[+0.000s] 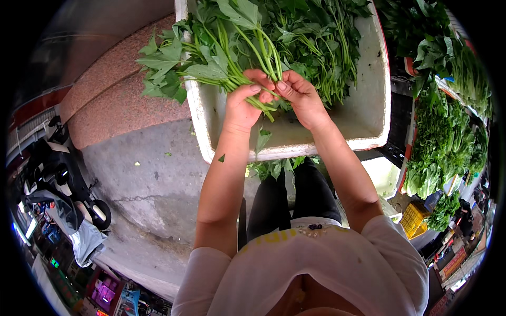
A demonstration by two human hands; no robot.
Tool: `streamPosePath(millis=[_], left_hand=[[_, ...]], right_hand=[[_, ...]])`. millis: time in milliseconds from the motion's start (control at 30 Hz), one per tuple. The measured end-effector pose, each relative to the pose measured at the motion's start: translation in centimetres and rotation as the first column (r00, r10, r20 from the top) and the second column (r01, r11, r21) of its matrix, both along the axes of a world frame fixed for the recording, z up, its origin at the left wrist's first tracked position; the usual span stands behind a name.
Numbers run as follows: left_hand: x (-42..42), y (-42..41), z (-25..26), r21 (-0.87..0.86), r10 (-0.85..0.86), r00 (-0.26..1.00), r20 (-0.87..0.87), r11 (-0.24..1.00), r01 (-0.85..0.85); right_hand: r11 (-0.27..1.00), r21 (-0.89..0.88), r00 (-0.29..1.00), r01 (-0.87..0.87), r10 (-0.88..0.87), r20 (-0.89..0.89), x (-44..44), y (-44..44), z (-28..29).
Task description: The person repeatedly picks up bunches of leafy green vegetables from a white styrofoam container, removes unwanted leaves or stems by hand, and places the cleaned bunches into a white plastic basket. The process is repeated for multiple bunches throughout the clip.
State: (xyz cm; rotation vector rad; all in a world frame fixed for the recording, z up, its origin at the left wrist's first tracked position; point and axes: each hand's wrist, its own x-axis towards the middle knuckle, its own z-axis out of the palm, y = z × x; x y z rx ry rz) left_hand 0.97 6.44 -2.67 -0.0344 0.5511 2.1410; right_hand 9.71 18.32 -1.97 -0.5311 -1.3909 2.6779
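A bunch of long-stemmed leafy greens (227, 77), perhaps sweet potato leaves, lies in my left hand (247, 100), its cut stem ends pointing down to the right. My right hand (298, 96) pinches several upright stems (267, 55) between thumb and fingers. The fingertips of both hands nearly meet. Both hands are over the near part of a white foam box (369, 75). Inside it, a large heap of the same greens (320, 47) fills the far side. The leaves of the held bunch hang over the box's left rim.
Leafy vegetables (431, 146) are stacked on the right, near a yellow plastic crate (414, 219). Below the box are loose leaves (272, 168) by my legs. A parked scooter (79, 197) stands on the left, beyond the concrete floor (158, 189) and a reddish stone step (130, 106).
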Motion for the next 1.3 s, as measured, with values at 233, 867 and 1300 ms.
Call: streamPosePath(millis=[233, 867, 1300], left_hand=[[-0.1, 0.7, 0.0, -0.224, 0.11, 0.993, -0.036, 0.968, -0.116], [-0.2, 0.9, -0.5, -0.288, 0.127, 0.99, -0.066, 0.947, -0.141], [0.0, 0.6, -0.2, -0.46, 0.227, 0.974, -0.021, 0.862, -0.211]], right_hand=[[0.997, 0.08, 1.0, -0.021, 0.019, 0.025, 0.2, 0.3, 0.8], [0.953, -0.074, 0.908, 0.294, -0.254, 0.334, 0.0, -1.1, 0.7], [0.982, 0.073, 0.907, -0.172, 0.129, 0.402, 1.4, -1.3, 3.2]])
